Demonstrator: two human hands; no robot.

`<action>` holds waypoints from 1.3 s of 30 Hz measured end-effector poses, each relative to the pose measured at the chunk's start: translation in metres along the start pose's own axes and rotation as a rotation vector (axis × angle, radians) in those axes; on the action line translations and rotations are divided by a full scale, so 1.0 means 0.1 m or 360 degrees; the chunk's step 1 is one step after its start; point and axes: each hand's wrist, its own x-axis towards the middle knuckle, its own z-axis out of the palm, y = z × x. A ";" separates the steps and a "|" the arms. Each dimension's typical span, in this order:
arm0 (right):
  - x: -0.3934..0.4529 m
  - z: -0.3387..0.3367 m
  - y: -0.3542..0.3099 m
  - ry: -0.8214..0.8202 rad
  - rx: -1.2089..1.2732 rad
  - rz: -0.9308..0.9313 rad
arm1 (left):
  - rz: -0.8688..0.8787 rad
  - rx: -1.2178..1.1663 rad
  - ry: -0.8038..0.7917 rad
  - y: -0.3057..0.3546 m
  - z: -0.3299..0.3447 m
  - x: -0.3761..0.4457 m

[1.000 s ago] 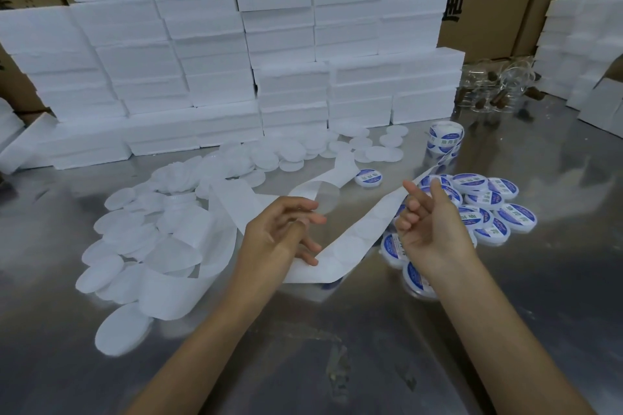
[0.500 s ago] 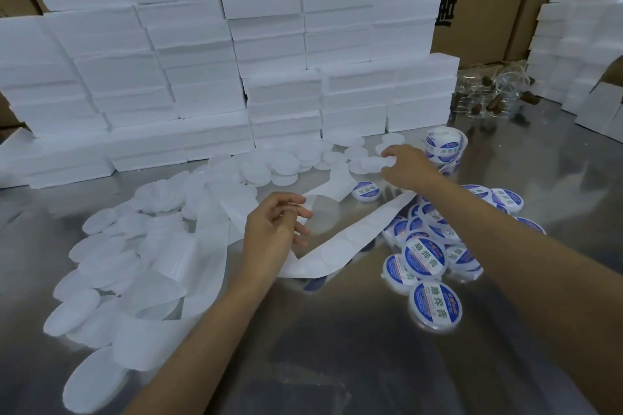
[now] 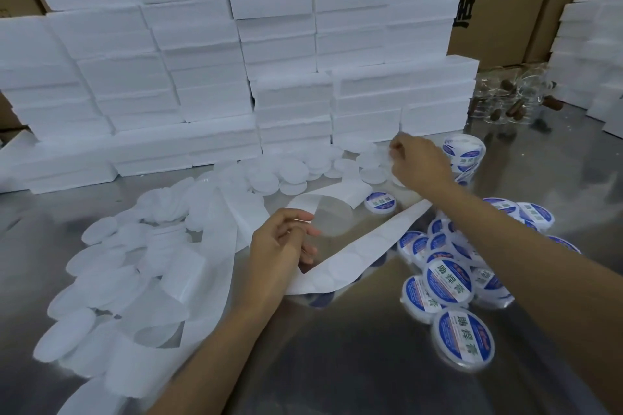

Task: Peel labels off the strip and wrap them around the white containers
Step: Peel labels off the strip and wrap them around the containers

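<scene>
A long white label strip (image 3: 347,266) curls across the steel table (image 3: 337,364), with round labels on it. My left hand (image 3: 283,246) hovers over the strip's middle and pinches a clear round label (image 3: 332,221) by its edge. My right hand (image 3: 418,163) reaches far back and pinches a plain white round container (image 3: 387,158) among the unlabelled white containers (image 3: 293,175) lying by the foam stacks. Containers with blue printed labels (image 3: 448,283) lie in a heap at the right.
Stacks of white foam boxes (image 3: 209,84) line the back of the table, with more at the far right (image 3: 600,54). Brown cartons stand behind them. Clear jars with brown items (image 3: 509,104) sit back right. A labelled stack (image 3: 467,152) stands beside my right hand.
My right hand went from near the strip, over the labelled heap, out to the white containers at the back. My left hand stayed over the strip holding the clear label.
</scene>
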 end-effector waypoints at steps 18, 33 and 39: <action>-1.34 -0.72 -1.00 -0.0630 0.1264 -0.0003 | 0.0218 -0.0383 -0.0129 0.42 -0.34 -0.31; -1.88 -0.09 -0.96 -0.0647 0.1242 0.0030 | 0.0258 0.0064 0.0026 0.14 -0.57 -0.38; -1.94 -0.23 -0.99 -0.0840 0.1534 -0.0023 | 0.0284 0.0050 -0.0059 0.19 -0.53 -0.43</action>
